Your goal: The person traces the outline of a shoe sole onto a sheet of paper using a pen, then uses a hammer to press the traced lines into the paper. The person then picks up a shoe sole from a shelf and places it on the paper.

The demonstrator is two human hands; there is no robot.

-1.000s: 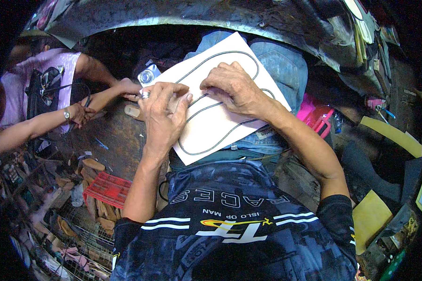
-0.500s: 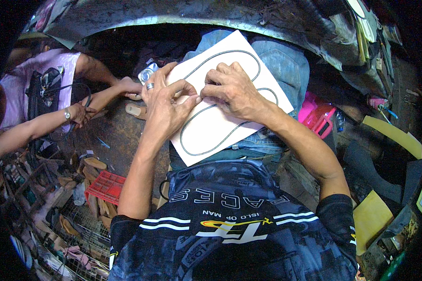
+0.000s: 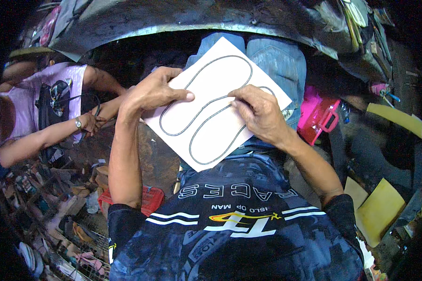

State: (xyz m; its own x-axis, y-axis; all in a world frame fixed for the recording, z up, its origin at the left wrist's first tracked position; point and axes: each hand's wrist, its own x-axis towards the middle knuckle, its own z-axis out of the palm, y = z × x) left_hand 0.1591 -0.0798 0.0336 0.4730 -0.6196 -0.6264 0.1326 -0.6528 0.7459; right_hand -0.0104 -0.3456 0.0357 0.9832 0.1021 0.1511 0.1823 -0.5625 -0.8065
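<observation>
A white board or sheet [image 3: 211,124] lies tilted across my lap. Two long, sole-shaped loops of thin dark cord-like line [image 3: 160,122] run over its face, one beside the other. At the board's left edge is my left hand [image 3: 159,91], its thumb lying on the face and the other fingers round the edge, partly hidden. My right hand [image 3: 260,112] is closed over the right half, thumb and forefinger pinched at the dark line between the two loops. Whatever sits between those fingertips is too small to make out.
On the left a person in a light top [image 3: 23,110] sits with hands together. Pink bags [image 3: 316,112] lie right of my legs, and yellow sheets [image 3: 380,210] lower right. A red plastic basket [image 3: 152,199] stands by my left arm among scraps. A dark curved ledge [image 3: 173,16] spans the far side.
My hands have moved apart. The left went from the middle of the board to its left edge; the right shifted right and lower. The board has turned slightly counterclockwise.
</observation>
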